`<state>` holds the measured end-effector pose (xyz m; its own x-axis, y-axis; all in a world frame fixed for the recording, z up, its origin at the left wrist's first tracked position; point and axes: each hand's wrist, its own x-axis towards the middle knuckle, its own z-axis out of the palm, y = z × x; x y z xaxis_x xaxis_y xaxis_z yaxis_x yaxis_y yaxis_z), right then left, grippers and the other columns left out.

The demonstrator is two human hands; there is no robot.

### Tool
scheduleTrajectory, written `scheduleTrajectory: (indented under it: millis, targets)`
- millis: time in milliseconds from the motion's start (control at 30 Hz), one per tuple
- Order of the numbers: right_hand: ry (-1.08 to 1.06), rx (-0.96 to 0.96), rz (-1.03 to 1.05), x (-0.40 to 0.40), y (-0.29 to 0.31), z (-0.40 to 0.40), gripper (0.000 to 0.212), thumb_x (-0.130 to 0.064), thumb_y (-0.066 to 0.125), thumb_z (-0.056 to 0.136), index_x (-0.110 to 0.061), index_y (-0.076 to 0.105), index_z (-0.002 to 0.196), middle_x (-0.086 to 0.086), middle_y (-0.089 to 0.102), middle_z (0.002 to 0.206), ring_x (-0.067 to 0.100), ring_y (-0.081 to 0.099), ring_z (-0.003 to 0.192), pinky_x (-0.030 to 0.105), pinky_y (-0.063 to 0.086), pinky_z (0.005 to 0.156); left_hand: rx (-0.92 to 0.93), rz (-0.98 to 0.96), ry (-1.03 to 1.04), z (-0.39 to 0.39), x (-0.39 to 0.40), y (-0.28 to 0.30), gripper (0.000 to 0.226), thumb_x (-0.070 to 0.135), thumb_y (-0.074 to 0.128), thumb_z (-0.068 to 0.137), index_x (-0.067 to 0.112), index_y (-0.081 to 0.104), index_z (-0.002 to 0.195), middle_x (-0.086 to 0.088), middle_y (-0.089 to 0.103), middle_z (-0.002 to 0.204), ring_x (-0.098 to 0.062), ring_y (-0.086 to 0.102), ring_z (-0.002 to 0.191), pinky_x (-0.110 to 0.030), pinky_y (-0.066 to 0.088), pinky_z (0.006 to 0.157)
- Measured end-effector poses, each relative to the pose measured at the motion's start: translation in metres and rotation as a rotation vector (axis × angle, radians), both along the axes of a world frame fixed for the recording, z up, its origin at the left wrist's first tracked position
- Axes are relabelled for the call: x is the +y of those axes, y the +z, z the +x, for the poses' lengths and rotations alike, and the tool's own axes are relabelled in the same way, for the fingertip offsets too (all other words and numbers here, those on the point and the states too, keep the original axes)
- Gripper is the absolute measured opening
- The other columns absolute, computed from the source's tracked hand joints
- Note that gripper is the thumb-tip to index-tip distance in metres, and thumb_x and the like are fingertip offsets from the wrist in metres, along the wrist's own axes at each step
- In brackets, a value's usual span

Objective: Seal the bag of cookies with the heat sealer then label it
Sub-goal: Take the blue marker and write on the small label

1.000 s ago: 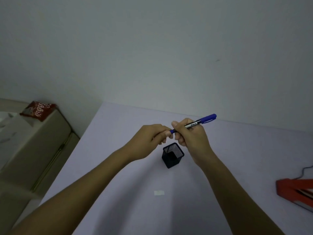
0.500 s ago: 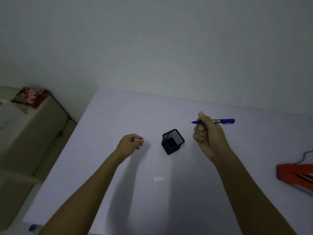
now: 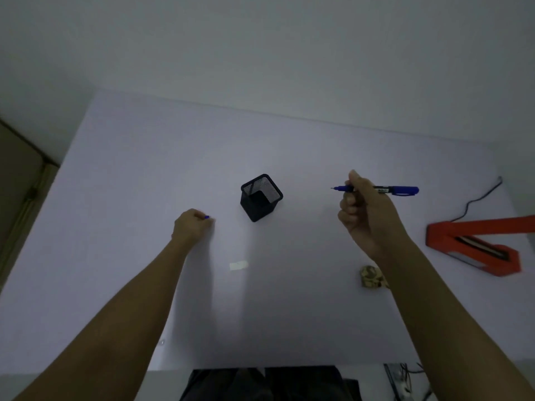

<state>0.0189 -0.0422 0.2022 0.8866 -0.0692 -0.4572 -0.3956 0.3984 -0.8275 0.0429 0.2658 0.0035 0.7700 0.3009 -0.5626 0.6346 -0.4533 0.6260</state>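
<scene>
My right hand grips a blue marker held level above the table, its uncapped tip pointing left. My left hand is closed on the small blue marker cap, low over the table left of the pen holder. A small white label lies flat on the table between my forearms. A bag of cookies lies beside my right forearm, partly hidden by it. The red heat sealer sits at the right edge with its arm raised.
A black mesh pen holder stands upright at the table's middle. The sealer's black cord trails toward the back right. The pale table ends at a wall behind. Beige furniture stands to the left. Cables lie on the floor.
My hands pulled the cap off the marker and moved apart, left hand down-left with the cap, right hand to the right with the marker. The view tilted down, showing the cookie bag.
</scene>
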Motion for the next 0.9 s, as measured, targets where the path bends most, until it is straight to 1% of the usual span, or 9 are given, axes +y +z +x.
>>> scheduleTrajectory:
  millis: [100,233,333,433,533,600,733,800,900]
  targets:
    - [0.01,0.002,-0.002,0.002,-0.001,0.0,0.02,-0.03,0.063,0.09,-0.016,0.061,0.076,-0.002,0.051,0.058,0.006,0.042,0.046,0.016,0.034,0.042,-0.018,0.021,0.025,0.003,0.002,0.008,0.04,0.031,0.069,0.085,0.01,0.058,0.117,-0.01,0.064,0.118,-0.029,0.057,0.113,-0.039,0.048,0.094]
    - [0.074,0.01,0.001,0.016,-0.009,-0.004,0.019,-0.03,0.06,0.092,-0.016,0.064,0.08,0.0,0.057,0.063,0.009,0.049,0.051,0.019,0.046,0.046,-0.107,0.027,0.024,-0.001,0.003,0.021,0.035,0.026,0.062,0.092,0.006,0.056,0.121,-0.015,0.064,0.117,-0.031,0.059,0.109,-0.038,0.048,0.09]
    - [0.185,-0.012,-0.028,0.031,-0.029,-0.01,0.023,-0.028,0.05,0.098,-0.013,0.067,0.103,0.008,0.072,0.083,0.015,0.064,0.06,0.024,0.054,0.054,-0.139,0.001,0.013,-0.014,0.007,0.027,0.029,0.026,0.059,0.094,0.011,0.058,0.119,-0.012,0.064,0.116,-0.029,0.061,0.103,-0.037,0.049,0.088]
    - [0.327,-0.118,-0.42,0.051,-0.073,-0.029,0.024,-0.028,0.046,0.101,-0.011,0.063,0.103,0.015,0.072,0.096,0.027,0.071,0.079,0.035,0.061,0.067,-0.144,-0.028,0.005,-0.032,0.012,0.025,0.025,0.027,0.059,0.094,0.016,0.059,0.116,-0.01,0.065,0.112,-0.028,0.063,0.098,-0.035,0.049,0.085]
    - [0.626,-0.276,-0.894,0.067,-0.135,-0.055,0.035,-0.041,0.049,0.092,-0.008,0.06,0.096,0.014,0.067,0.084,0.027,0.066,0.074,0.044,0.058,0.071,-0.13,-0.038,-0.002,-0.052,0.014,0.018,0.023,0.025,0.057,0.094,0.017,0.06,0.116,-0.007,0.065,0.111,-0.026,0.063,0.098,-0.034,0.049,0.086]
    - [0.895,-0.29,-1.097,0.075,-0.17,-0.073,0.027,-0.027,0.054,0.09,-0.009,0.056,0.11,0.015,0.064,0.103,0.028,0.062,0.089,0.045,0.055,0.083,-0.109,-0.027,-0.013,-0.064,0.015,0.012,0.024,0.023,0.056,0.095,0.016,0.06,0.117,-0.007,0.065,0.112,-0.025,0.063,0.1,-0.033,0.048,0.088]
    - [1.017,-0.63,-1.255,0.083,-0.225,-0.1,0.036,0.005,0.068,0.08,-0.006,0.052,0.111,0.022,0.062,0.12,0.037,0.061,0.106,0.055,0.052,0.091,-0.084,-0.025,-0.019,-0.077,0.016,0.004,0.024,0.02,0.054,0.095,0.015,0.06,0.118,-0.006,0.065,0.113,-0.023,0.061,0.101,-0.027,0.044,0.086]
    - [1.008,-0.689,-1.348,0.083,-0.235,-0.105,0.044,0.007,0.072,0.073,-0.003,0.053,0.11,0.026,0.052,0.137,0.04,0.051,0.126,0.056,0.04,0.105,-0.085,-0.024,-0.038,-0.079,0.015,0.002,0.024,0.02,0.054,0.095,0.014,0.06,0.118,-0.008,0.066,0.114,-0.024,0.061,0.104,-0.029,0.044,0.089]
    - [1.014,-0.707,-1.419,0.085,-0.238,-0.107,0.046,0.007,0.075,0.07,0.002,0.056,0.112,0.028,0.046,0.141,0.043,0.043,0.131,0.058,0.034,0.106,-0.086,-0.014,-0.082,-0.078,0.006,0.0,0.024,0.019,0.052,0.096,0.013,0.062,0.117,-0.008,0.066,0.117,-0.025,0.061,0.107,-0.033,0.045,0.094]
